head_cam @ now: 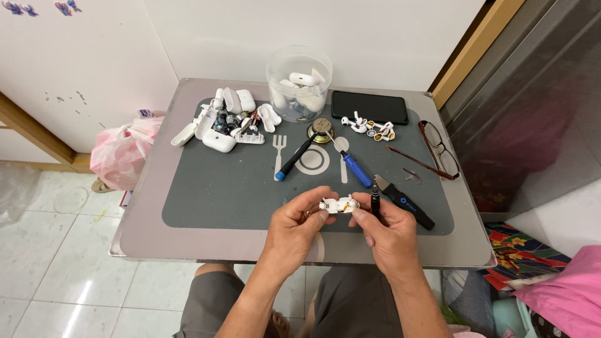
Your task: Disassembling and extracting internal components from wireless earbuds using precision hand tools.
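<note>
Head view, both hands point(294, 228) point(388, 231) pinching white earbud point(339, 204) (opened)

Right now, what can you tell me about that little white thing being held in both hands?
The small white earbud part looks like glossy plastic, opened up, with a bit of orange or gold showing inside. It lies roughly level, pinched between the fingertips of the left hand and the right hand, just above the near edge of the grey mat. The right hand also holds a slim black tool upright beside it. Finer detail is too small to tell.
</note>
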